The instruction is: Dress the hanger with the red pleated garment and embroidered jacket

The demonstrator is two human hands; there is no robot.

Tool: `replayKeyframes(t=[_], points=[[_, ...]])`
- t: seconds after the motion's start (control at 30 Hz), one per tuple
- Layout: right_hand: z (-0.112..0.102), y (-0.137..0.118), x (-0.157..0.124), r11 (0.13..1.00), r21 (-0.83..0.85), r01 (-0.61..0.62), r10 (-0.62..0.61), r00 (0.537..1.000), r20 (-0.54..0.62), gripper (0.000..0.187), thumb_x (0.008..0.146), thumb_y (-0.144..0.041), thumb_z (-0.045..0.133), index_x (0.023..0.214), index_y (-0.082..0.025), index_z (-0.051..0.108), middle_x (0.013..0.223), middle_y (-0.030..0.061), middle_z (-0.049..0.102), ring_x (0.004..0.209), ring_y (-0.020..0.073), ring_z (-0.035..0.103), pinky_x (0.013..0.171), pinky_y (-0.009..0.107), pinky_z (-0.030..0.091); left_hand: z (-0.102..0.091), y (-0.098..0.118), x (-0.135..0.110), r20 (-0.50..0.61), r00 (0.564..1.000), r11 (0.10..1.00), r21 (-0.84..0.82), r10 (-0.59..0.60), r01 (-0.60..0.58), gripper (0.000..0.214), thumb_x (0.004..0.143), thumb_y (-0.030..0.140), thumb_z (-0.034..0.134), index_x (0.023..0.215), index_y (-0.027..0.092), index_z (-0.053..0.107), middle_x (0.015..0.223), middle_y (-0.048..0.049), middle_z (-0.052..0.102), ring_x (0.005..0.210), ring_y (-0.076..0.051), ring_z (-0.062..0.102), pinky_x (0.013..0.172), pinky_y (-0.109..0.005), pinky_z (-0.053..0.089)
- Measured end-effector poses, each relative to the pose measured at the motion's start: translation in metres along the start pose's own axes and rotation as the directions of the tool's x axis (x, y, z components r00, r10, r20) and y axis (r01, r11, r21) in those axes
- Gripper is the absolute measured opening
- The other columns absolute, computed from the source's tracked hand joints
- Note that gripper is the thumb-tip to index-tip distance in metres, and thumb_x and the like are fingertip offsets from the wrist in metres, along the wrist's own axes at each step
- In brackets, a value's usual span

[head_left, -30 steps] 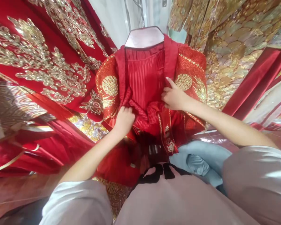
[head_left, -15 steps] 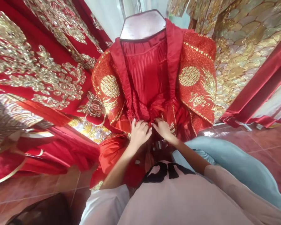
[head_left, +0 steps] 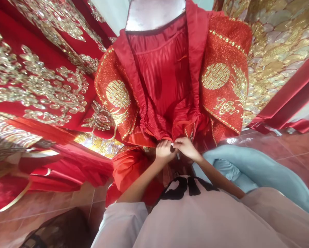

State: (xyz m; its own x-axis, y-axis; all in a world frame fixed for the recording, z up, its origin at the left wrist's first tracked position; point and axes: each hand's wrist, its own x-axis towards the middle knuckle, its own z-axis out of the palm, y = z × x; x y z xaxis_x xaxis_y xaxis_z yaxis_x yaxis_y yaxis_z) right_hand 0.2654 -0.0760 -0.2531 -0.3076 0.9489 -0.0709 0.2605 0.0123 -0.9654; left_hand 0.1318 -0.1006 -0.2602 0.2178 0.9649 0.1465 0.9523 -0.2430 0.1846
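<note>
Red garment [head_left: 167, 86] hangs on a pale form [head_left: 154, 15] straight ahead, its long axis running away from the person. Left hand [head_left: 166, 150] and right hand [head_left: 185, 148], equally near, meet at its lower edge, fingers pinching cloth.

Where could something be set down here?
Bare tiles show at picture right, between the blue object and red drape, and at lower left, between the red cloth and dark object. The middle is crowded: left hand and right hand at the jacket, orange cloth beside.
</note>
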Motion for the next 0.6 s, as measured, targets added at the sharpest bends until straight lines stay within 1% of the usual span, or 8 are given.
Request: replayKeyframes(t=[0.07,0.1,0.17,0.27,0.37,0.43,0.53,0.6], points=[[0.003,-0.001,-0.001,0.996,0.090,-0.018,0.022,0.999,-0.034,0.020,0.070,-0.028,0.058,0.056,-0.014,0.060,0.055,-0.0004,0.057,0.055,0.0095,0.048,0.058,0.021,0.035,0.005,0.002,-0.001,0.039,0.996,0.993,-0.087,-0.080,0.083,0.028,0.079,0.039,0.058,0.091,0.015,0.061,0.089,-0.0115,0.066,0.083,-0.024,0.064,0.071,-0.030,0.048],[0.006,-0.001,-0.001,0.992,0.120,-0.028,0.035,0.997,-0.062,0.020,0.069,-0.029,0.060,0.055,-0.014,0.061,0.055,-0.0003,0.057,0.055,0.0093,0.048,0.058,0.020,0.035,0.008,0.001,-0.002,0.054,0.992,0.985,-0.126,-0.110,0.116,0.026,0.080,0.038,0.058,0.091,0.015,0.061,0.090,-0.0112,0.066,0.083,-0.023,0.064,0.070,-0.029,0.047],[0.012,-0.003,-0.001,0.973,0.219,-0.073,0.094,0.992,-0.088,0.025,0.065,-0.034,0.065,0.052,-0.014,0.060,0.047,-0.0014,0.052,0.049,0.0080,0.044,0.052,0.020,0.032,0.014,-0.003,-0.001,0.079,0.987,0.972,-0.178,-0.141,0.154,0.017,0.083,0.030,0.055,0.089,0.016,0.061,0.088,-0.0103,0.066,0.083,-0.022,0.065,0.067,-0.027,0.047],[0.021,-0.005,-0.001,0.908,0.388,-0.158,0.196,0.979,-0.060,0.040,0.058,-0.049,0.070,0.045,-0.015,0.054,0.036,-0.0031,0.043,0.037,0.0055,0.033,0.041,0.020,0.024,0.022,-0.011,0.003,0.104,0.980,0.962,-0.197,-0.172,0.189,0.012,0.084,0.020,0.050,0.082,0.016,0.061,0.081,-0.0102,0.067,0.076,-0.022,0.065,0.063,-0.027,0.045],[0.029,-0.008,-0.002,0.877,0.445,-0.179,0.229,0.971,-0.062,0.047,0.054,-0.060,0.067,0.047,-0.015,0.054,0.037,-0.0020,0.046,0.034,0.0046,0.031,0.037,0.019,0.020,0.025,-0.015,0.005,0.107,0.974,0.953,-0.208,-0.200,0.218,0.017,0.083,0.016,0.045,0.080,0.015,0.062,0.077,-0.0115,0.066,0.071,-0.022,0.064,0.058,-0.028,0.043],[0.033,-0.010,-0.003,0.867,0.461,-0.189,0.239,0.970,-0.053,0.048,0.053,-0.061,0.067,0.048,-0.015,0.055,0.038,-0.0011,0.047,0.032,0.0046,0.031,0.036,0.019,0.019,0.027,-0.015,0.004,0.125,0.976,0.950,-0.235,-0.179,0.204,0.021,0.082,0.014,0.044,0.071,0.015,0.062,0.070,-0.0099,0.065,0.066,-0.021,0.063,0.055,-0.028,0.041],[0.037,-0.013,-0.005,0.862,0.466,-0.200,0.240,0.970,-0.027,0.045,0.050,-0.056,0.071,0.044,-0.015,0.054,0.034,-0.0008,0.044,0.031,0.0050,0.032,0.036,0.020,0.019,0.033,-0.015,0.000,0.161,0.982,0.944,-0.297,-0.099,0.144,0.031,0.079,0.010,0.045,0.051,0.017,0.056,0.056,-0.0047,0.059,0.059,-0.016,0.060,0.053,-0.026,0.041],[0.038,-0.017,-0.007,0.854,0.477,-0.208,0.243,0.970,-0.011,0.044,0.048,-0.054,0.072,0.042,-0.015,0.053,0.031,-0.0017,0.041,0.032,0.0047,0.031,0.036,0.019,0.019,0.039,-0.018,-0.002,0.167,0.985,0.936,-0.337,-0.046,0.101,0.035,0.082,0.009,0.044,0.050,0.016,0.054,0.054,-0.0019,0.057,0.057,-0.012,0.058,0.054,-0.025,0.043]])
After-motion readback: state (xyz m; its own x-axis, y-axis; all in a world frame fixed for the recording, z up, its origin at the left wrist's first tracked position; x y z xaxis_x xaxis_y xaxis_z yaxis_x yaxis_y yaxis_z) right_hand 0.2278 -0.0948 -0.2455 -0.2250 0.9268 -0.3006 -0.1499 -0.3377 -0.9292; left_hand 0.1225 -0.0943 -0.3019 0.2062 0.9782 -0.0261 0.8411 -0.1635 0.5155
